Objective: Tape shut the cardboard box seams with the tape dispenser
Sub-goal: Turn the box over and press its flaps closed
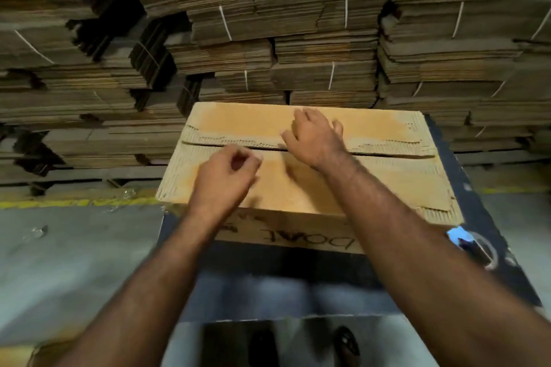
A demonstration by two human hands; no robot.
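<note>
Both hands are over the top of the cardboard box (298, 188), and neither holds anything. The left hand (226, 179) hovers above the near flap with its fingers loosely curled in. The right hand (313, 137) lies flat with fingers spread, pressing across the centre seam (387, 154) onto the far flap. That seam runs side to side and shows as a dark gap; the flaps are down, so whatever is inside the box is hidden. The box sits on a dark desk (483, 197), with handwriting on its near side. On the desk to the right of the box, beside the right forearm, lies the tape dispenser (474, 244), blue with a clear roll. Strapped stacks of flattened cardboard (298, 24) rise behind.
</note>
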